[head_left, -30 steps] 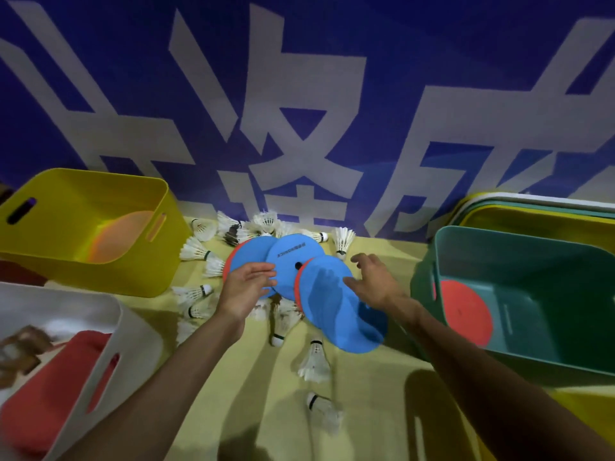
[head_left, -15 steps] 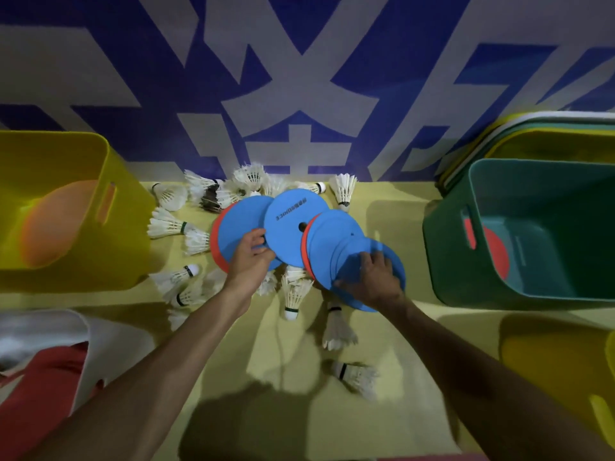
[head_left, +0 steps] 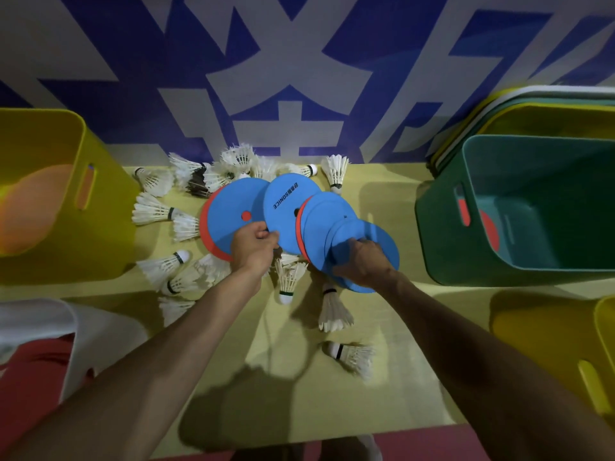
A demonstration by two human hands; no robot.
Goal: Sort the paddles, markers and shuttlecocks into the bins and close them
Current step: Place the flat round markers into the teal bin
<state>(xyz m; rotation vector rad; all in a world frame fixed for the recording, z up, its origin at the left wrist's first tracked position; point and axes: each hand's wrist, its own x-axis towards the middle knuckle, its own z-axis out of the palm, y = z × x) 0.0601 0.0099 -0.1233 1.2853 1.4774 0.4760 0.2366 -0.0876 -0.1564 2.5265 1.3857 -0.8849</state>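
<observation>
**Fanned blue markers** (head_left: 289,207) are lying at the centre of the yellow worktop (head_left: 283,334), partly under both hands. The left hand (head_left: 254,247) is curling its fingers round the near edges of the 9 o'clock discs, one of them showing a red rim. The right hand (head_left: 364,261) is gripping the overlapping stack at 3 o'clock. White shuttlecocks (head_left: 153,214) are lying scattered around the markers, from 6 round through 9 to 12 o'clock. At 3 o'clock a green bin (head_left: 439,234) is holding a red disc (head_left: 492,231). At 9 o'clock a yellow bin (head_left: 106,211) is holding an orange disc (head_left: 30,211). The middle marker is bearing the dark print "SONICE".
</observation>
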